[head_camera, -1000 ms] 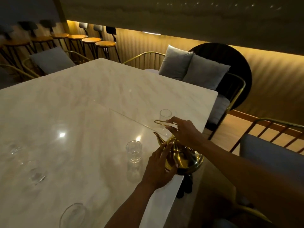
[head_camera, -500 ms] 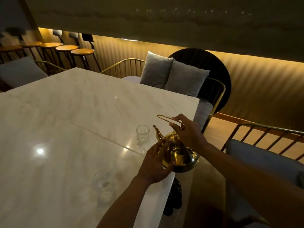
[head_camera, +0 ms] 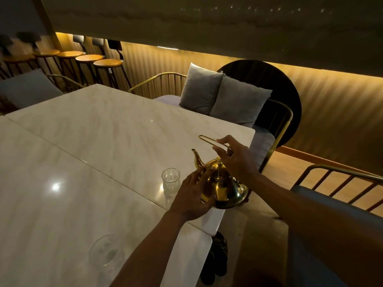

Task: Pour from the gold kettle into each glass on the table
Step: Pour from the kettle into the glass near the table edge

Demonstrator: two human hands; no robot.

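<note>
Upright gold kettle [head_camera: 223,187], spout [head_camera: 196,157] leftward — right hand [head_camera: 238,160] grip clamps handle [head_camera: 209,140], left hand [head_camera: 192,195] flat on body.

At the tabletop's [head_camera: 103,141] right edge, the right hand [head_camera: 236,160] pinches the gold kettle's [head_camera: 223,187] handle. The left hand [head_camera: 192,195] touches its body, just beside a glass [head_camera: 170,180].

The gold kettle [head_camera: 222,189] is shiny and round, with a little knob on its lid. Its bent spout points up and to the left. The right hand [head_camera: 236,158] pinches its thin wire handle, and the left hand [head_camera: 191,195] rests on its side. It is at the right edge of the tabletop [head_camera: 103,131]. A small glass [head_camera: 170,180] stands upright just left of it. A second glass [head_camera: 106,253] stands nearer, well apart.
</note>
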